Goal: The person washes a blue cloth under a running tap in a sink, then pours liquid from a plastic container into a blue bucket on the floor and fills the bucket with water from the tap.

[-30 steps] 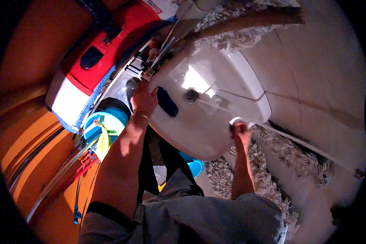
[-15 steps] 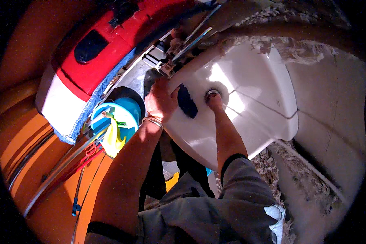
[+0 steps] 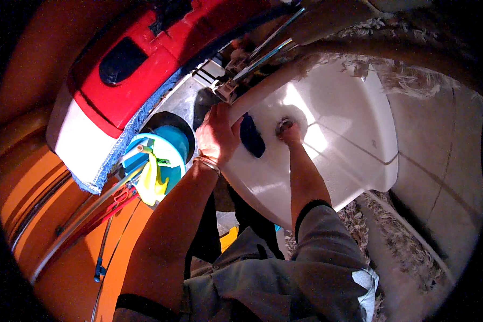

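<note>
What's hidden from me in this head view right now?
- Right hand: fingertips bunched at the white basin centre; any object under them is hidden.
- Dark blue thing: too shadowed to identify.
- Left hand: palm side hidden against the basin rim.
- Red machine: top cut off by the frame edge.

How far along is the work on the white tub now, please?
Done: nothing finished can be seen. In hand: the left hand grips the rim of the white tub; the right hand closes on a small round fitting in its middle. Left: probably working that fitting; the mop heads lie beside it.
</note>
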Demonstrator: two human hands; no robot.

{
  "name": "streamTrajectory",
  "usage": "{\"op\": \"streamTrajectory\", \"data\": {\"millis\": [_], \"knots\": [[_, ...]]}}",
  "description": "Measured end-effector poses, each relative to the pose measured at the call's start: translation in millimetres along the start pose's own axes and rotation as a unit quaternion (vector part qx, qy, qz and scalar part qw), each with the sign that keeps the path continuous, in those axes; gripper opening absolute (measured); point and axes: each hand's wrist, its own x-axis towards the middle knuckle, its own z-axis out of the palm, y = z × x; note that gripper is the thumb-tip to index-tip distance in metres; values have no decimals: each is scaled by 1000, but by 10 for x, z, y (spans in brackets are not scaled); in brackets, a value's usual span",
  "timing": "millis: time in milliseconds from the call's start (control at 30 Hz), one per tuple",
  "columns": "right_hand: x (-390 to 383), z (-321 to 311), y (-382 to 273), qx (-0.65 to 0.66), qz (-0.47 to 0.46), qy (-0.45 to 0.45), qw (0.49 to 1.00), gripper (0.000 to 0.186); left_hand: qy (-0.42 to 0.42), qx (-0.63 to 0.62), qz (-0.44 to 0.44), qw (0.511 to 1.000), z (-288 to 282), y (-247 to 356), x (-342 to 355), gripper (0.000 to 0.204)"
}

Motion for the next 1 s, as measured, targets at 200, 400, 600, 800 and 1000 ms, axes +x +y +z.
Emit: {"op": "streamTrajectory", "data": {"millis": [200,400,600,800,1000], "knots": [[-149,62,101,246,29,-83,965,50,23,51,67,996,110,-77,1,41],[-1448,-744,134,695,54,-58,715,43,-67,18,-23,997,71,-169,-10,61],[-2812,-3228,618,210,-45,175,961,8,-54,-10,148,987,-345,-644,-653,70],[-4655,-5770,-1513,193,-168,485,836,47,-224,37,-37,973,-1657,-1505,-2125,55],[-4735,-6731,-2482,-260,-160,508,805,55,-135,3,-95,986,-2121,-1865,-3303,38]]}}
